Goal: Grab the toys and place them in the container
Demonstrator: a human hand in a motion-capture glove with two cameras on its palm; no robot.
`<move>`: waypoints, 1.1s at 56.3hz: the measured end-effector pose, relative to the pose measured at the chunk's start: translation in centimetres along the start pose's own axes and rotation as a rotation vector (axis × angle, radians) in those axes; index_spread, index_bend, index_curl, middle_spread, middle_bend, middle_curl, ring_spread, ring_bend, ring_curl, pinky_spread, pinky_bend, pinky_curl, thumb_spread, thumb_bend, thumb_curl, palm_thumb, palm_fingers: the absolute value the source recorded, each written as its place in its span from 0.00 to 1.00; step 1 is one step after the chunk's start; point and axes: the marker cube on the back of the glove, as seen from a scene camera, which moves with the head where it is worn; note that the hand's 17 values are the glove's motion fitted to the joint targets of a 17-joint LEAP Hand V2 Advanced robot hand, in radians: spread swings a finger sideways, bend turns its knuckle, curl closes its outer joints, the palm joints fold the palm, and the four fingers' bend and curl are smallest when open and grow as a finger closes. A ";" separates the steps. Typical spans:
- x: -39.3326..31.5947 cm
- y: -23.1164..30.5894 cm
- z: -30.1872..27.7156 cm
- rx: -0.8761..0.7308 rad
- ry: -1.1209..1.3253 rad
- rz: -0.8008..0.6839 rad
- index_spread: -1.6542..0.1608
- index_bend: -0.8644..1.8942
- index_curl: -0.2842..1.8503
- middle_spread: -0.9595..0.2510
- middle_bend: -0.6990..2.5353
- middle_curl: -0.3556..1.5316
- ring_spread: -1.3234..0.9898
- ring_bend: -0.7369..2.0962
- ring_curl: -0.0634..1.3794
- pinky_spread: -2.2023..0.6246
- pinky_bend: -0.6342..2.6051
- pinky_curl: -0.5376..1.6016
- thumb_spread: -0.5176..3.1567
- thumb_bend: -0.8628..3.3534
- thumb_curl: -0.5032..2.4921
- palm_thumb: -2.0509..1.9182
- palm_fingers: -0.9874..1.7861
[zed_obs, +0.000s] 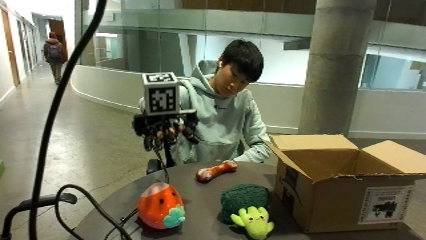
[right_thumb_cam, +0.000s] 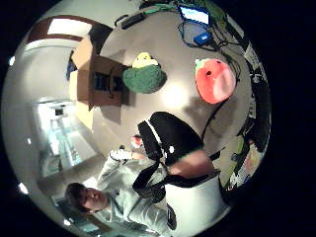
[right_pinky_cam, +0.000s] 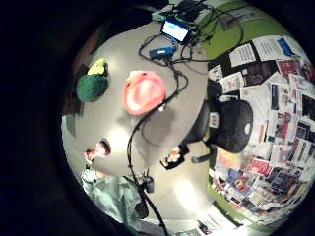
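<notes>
In the outside view my gloved right hand (zed_obs: 164, 131) hangs in the air above the round table's (zed_obs: 200, 197) far left side, fingers drooping loosely and holding nothing. Below it and nearer the camera stands a red-orange strawberry plush (zed_obs: 160, 204) (right_pinky_cam: 142, 92) (right_thumb_cam: 215, 81). A green broccoli plush (zed_obs: 245, 200) (right_pinky_cam: 91, 86) (right_thumb_cam: 144, 78) sits to its right, beside an open cardboard box (zed_obs: 346, 185) (right_thumb_cam: 96, 79). A reddish bone-shaped toy (zed_obs: 216, 171) (right_pinky_cam: 97, 150) lies at the table's far edge, in front of the person.
Black cables (zed_obs: 86, 200) run across the table's left part and trail up past the strawberry plush. A lit screen (right_pinky_cam: 175, 29) and a blue device (right_pinky_cam: 161, 51) lie among cables on the table's other side. An office chair (right_pinky_cam: 236, 125) stands beside the table.
</notes>
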 end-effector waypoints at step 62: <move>-3.7 0.3 8.4 -0.092 0.019 -0.037 0.71 0.45 0.26 0.55 0.45 0.42 0.39 0.66 0.45 0.65 0.53 0.47 0.32 0.26 0.42 0.72 0.69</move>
